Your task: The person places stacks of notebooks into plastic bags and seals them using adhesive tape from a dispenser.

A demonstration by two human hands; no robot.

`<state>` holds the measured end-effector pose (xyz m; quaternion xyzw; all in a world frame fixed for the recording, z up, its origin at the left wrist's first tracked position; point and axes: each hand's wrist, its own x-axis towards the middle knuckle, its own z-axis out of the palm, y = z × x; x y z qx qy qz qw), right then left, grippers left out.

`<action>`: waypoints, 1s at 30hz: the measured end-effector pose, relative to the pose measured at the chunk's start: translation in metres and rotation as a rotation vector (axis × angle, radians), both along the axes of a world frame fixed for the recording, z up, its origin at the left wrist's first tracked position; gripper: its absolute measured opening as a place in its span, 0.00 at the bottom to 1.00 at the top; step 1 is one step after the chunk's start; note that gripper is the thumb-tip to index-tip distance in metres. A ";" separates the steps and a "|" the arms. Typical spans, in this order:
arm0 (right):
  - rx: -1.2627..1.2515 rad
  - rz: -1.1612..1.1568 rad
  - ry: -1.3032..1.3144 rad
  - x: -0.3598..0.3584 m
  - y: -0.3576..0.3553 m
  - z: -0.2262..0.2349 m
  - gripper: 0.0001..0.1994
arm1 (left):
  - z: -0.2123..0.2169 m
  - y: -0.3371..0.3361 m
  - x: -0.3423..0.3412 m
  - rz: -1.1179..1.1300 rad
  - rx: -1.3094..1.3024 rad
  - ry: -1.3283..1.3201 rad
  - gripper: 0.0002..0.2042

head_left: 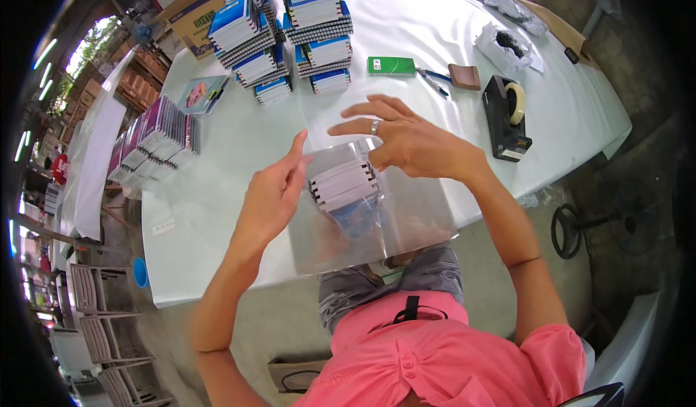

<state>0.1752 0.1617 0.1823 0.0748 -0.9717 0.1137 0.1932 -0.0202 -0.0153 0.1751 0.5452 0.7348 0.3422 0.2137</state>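
Note:
In front of me, a stack of small spiral notebooks [344, 183] lies on a clear plastic sheet [417, 215], whose near edge hangs past the table edge. My left hand [274, 195] is at the left of the stack, with index finger stretched out and thumb apart; I see nothing held in it. Above the stack's far right corner is my right hand [415, 144], a ring on one finger. Some of its fingers reach out to the left, spread apart, and others bend down by the sheet. Whether those fingertips touch the plastic I cannot tell.
Tall piles of blue notebooks [319, 33] stand at the far side of the white table [210, 240], purple notebooks [156, 137] at the left. A green notebook [391, 66], pens, a brown block [464, 77], a tape dispenser [506, 120] and crumpled plastic [504, 48] lie beyond my right hand.

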 end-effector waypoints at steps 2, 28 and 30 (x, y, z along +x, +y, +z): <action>-0.162 -0.008 0.033 0.009 0.004 -0.003 0.07 | -0.006 -0.008 -0.002 0.003 0.050 -0.179 0.25; -0.764 -0.123 0.260 0.004 -0.036 -0.113 0.26 | -0.075 -0.013 0.005 -0.133 0.371 0.139 0.25; -0.742 -0.115 0.284 0.002 -0.041 -0.104 0.26 | -0.074 -0.012 0.011 -0.131 0.419 0.165 0.23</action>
